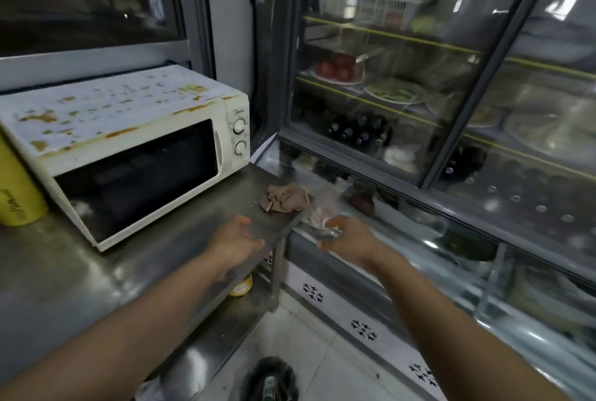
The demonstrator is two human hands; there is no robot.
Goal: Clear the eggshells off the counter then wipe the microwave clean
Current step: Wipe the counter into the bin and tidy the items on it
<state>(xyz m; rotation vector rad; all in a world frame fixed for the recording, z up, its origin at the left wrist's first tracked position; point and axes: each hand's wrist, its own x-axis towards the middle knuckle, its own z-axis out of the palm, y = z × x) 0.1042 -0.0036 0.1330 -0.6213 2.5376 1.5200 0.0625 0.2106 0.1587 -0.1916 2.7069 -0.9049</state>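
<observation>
A white microwave [129, 142] with brown stains on its top stands on the steel counter [64, 271], its door closed. A crumpled brown cloth [285, 199] lies near the counter's right edge. Just past that edge is a blurred clear plastic bag [317, 215] with pale, pinkish contents that may be eggshells. My right hand [350, 239] grips the bag's lower part. My left hand [235, 239] hovers over the counter edge below the cloth, fingers relaxed, holding nothing.
A yellow container [16, 194] stands left of the microwave. A glass-door display fridge [419, 94] with plates of food fills the right side. A yellow-lidded jar [241, 287] sits on the lower shelf. A dark bin [269, 378] is on the tiled floor.
</observation>
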